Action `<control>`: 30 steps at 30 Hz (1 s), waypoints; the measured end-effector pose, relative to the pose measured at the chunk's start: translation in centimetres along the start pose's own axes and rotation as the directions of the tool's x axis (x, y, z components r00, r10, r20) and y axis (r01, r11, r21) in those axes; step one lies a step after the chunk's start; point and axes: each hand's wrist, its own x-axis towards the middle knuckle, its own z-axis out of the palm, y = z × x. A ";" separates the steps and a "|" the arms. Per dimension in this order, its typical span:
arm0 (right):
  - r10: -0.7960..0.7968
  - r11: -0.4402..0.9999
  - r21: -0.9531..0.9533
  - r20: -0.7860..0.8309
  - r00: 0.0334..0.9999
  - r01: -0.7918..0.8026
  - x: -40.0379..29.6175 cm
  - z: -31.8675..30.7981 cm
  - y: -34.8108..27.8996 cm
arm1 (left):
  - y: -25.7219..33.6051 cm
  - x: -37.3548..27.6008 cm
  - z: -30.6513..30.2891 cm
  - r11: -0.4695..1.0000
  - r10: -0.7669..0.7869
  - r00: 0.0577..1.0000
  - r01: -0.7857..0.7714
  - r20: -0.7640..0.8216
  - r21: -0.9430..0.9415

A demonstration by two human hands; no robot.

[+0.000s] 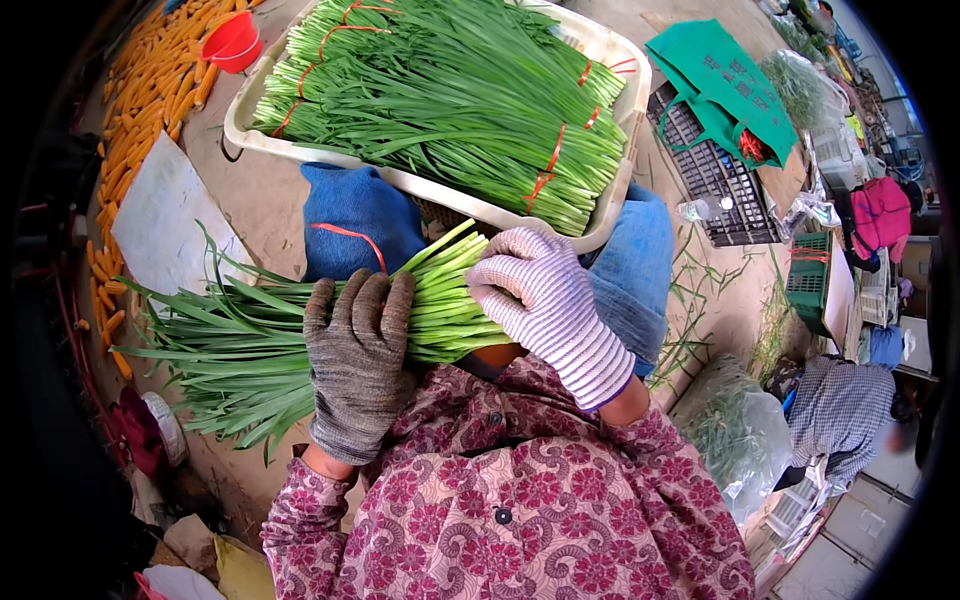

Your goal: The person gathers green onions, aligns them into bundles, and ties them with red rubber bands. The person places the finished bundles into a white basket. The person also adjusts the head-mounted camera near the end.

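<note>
A thick bunch of garlic chives [442,300] lies across my lap, its pale cut ends to the right and its dark leaves fanned out to the left. My left hand [358,360], in a grey-brown knit glove, grips the bunch around its middle. A red tie [352,234] sticks up beside those fingers. At the cut ends is my right hand [551,300], in a white and purple striped glove, with its fingers curled against the stems; whether it pinches one is hidden. Beyond my knees stands a white plastic crate [450,196] filled with chive bunches [450,97] bound with red ties.
Corn cobs [142,142] and a red bucket [232,43] lie at the upper left, above a pale board [176,217]. To the right are a green bag [724,82] on a dark crate [727,202], a plastic bottle [703,209] and loose leaves. A person [840,420] sits at the far right.
</note>
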 end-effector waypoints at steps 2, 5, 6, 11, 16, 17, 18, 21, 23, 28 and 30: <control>-0.010 0.997 -0.072 -0.026 1.000 0.009 -0.5 0.6 0.6 | 0.0 0.0 -0.1 0.999 -0.009 1.000 0.008 -0.016 -0.043; 0.075 0.996 -0.036 -0.108 0.991 -0.080 -1.3 0.4 2.4 | 0.0 0.0 -0.1 0.999 -0.012 1.000 0.012 -0.001 -0.045; 0.140 0.990 0.007 -0.158 0.977 -0.141 -1.7 -0.5 3.4 | 0.0 0.0 -0.1 0.999 -0.010 1.000 0.010 -0.018 -0.045; 0.428 0.851 -0.254 -0.173 0.887 -0.460 -4.2 -7.9 6.5 | -0.2 -0.1 -0.2 0.999 -0.008 0.998 0.005 -0.068 -0.048; -0.057 0.980 -0.194 -0.118 0.991 0.033 -3.7 -5.1 3.0 | 0.1 0.0 0.0 0.999 -0.005 0.999 0.003 -0.039 -0.048; -0.042 0.991 -0.129 -0.106 0.993 0.028 -3.1 -3.2 1.8 | 0.1 0.0 0.0 0.999 -0.001 1.000 0.000 -0.029 -0.047; -0.043 0.990 -0.135 -0.064 0.997 0.034 -2.4 -1.8 0.9 | 0.1 0.0 0.0 0.999 -0.007 1.000 0.006 -0.019 -0.050; -0.069 0.997 0.006 -0.166 0.984 0.071 -0.5 0.8 -0.6 | 0.0 -0.1 0.0 1.000 -0.014 0.999 0.012 -0.042 -0.029; 0.155 0.970 0.205 -0.097 0.983 -0.133 -0.2 1.1 -1.0 | 0.0 -0.2 0.1 1.000 -0.029 0.999 0.028 -0.041 -0.001; 0.148 0.985 0.102 -0.122 0.981 -0.136 -0.9 1.7 -1.2 | 0.4 0.0 0.2 1.000 -0.027 0.999 0.026 -0.024 -0.012; 0.053 0.997 -0.037 -0.201 0.978 -0.061 -1.1 1.8 -1.3 | 0.4 0.1 0.0 0.999 -0.034 0.999 0.034 -0.005 -0.004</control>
